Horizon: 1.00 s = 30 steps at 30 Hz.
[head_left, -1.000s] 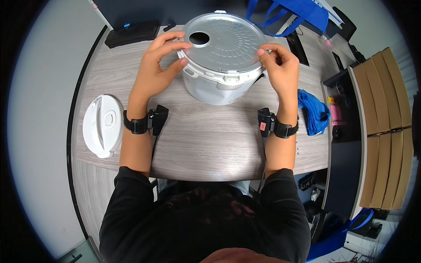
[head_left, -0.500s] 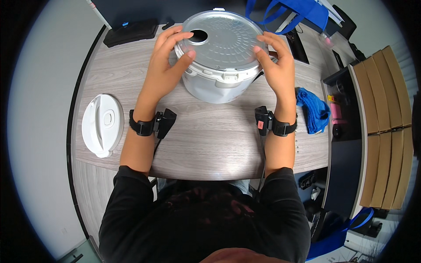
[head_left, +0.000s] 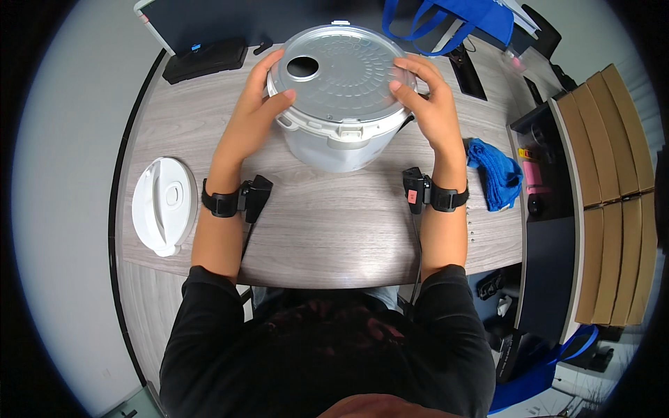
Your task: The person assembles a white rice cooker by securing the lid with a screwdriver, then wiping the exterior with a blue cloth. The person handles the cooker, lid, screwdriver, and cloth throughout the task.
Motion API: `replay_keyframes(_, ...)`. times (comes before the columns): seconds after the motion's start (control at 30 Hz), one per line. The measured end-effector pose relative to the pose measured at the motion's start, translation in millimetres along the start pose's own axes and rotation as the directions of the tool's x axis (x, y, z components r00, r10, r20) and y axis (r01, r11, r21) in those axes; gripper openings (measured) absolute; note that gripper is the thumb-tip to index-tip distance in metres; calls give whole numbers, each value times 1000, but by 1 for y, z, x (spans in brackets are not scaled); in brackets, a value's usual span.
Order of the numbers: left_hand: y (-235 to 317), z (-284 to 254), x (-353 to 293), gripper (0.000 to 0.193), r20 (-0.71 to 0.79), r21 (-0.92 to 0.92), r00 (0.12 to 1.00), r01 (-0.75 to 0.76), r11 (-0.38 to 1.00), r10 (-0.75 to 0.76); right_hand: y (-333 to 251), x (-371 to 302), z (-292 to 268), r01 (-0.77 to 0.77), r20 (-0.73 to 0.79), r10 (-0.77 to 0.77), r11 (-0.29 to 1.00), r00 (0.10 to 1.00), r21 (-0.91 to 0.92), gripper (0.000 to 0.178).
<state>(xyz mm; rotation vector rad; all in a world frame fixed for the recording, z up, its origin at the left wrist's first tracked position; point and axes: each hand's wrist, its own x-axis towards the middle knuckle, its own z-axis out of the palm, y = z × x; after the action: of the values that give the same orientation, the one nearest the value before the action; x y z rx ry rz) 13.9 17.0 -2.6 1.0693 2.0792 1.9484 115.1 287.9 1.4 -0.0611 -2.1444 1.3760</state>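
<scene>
A round, greyish-white cooker body (head_left: 334, 155) stands upright at the far middle of the table. Its silver lid (head_left: 348, 90) has a dark round hole at the left and a ring of embossed marks. My left hand (head_left: 256, 115) is curled round the left rim, thumb on the lid's edge and fingers along the far side. On the right, my right hand (head_left: 428, 101) grips that edge, with thumb and fingertips lying on top of the lid. An oval white cover (head_left: 165, 205) with a raised handle lies at the left.
A crumpled blue cloth (head_left: 495, 174) lies at the right of the wood-grain table (head_left: 327, 230). Behind are a black case (head_left: 205, 61) and a blue bag (head_left: 481, 24). Cardboard boxes (head_left: 606, 195) stand beyond the dark shelf at right. Cables hang from both wrist devices.
My left fingers have slid from beside the hole back to the rim. The cooker body and both hands sit slightly farther left and nearer; the whole view has also shifted a little.
</scene>
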Motion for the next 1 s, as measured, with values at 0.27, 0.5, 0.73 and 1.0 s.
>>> replay_keyframes(0.27, 13, -28, -2, 61, 108, 67, 990, 87, 994, -94, -6, -4, 5, 41, -45, -42, 999, 998, -27, 42)
replay_keyframes(0.5, 9, -33, -3, 61, 129, 71, 990, 49, 996, -58, -6, -3, 8, 65, -73, -71, 994, 995, -86, 44)
replay_keyframes(0.73, 11, -32, -5, 64, 129, 75, 991, 16, 997, -26, 3, -4, 9, 77, -101, -79, 997, 992, -24, 42)
replay_keyframes(1.0, 18, -35, -6, 49, -82, 283, 985, -121, 952, 149, 15, -16, -7, -45, -136, 54, 996, 989, 71, 45)
